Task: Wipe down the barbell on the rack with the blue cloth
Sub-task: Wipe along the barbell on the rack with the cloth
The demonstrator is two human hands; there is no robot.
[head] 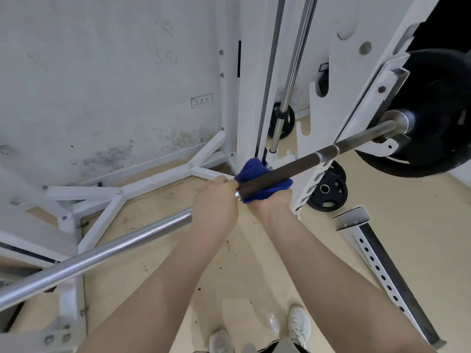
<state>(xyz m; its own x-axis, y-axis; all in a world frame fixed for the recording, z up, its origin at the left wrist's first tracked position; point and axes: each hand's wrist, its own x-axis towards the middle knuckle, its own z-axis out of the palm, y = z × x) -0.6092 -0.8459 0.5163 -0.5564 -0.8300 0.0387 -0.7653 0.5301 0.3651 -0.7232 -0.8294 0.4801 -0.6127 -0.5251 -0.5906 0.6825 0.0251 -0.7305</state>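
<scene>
We see a white squat rack (252, 80) filling the centre and upper right of the frame, its braced base spreading across the lower left over a beige floor (254, 263). Behind it, a stained white wall (102, 72) takes up the upper left, with a small socket plate (201, 100) low on it.

The barbell (300, 163) runs diagonally from the lower left edge up to the right, where it rests in a hook of the rack. Its lower-left stretch is bright chrome; from the middle of the frame onward the shaft is dark, with pale bands nearer the rack. A large black weight plate (438, 113) sits on its end at the right edge.

Our left hand (216, 202) is curled round the bar at the centre, where chrome meets the dark section. Just beside it to the right, our right hand (276, 200) comes up from under the bar, holding the blue cloth (257, 171) bunched around the dark shaft; the cloth hides its fingers, so we cannot tell exactly how they close.

A smaller black plate (327, 189) leans near the rack's foot at centre right, and another (283, 123) lies further back. A perforated white post (382, 271) slants along the lower right. Two white shoes (299, 324) show at the bottom.
</scene>
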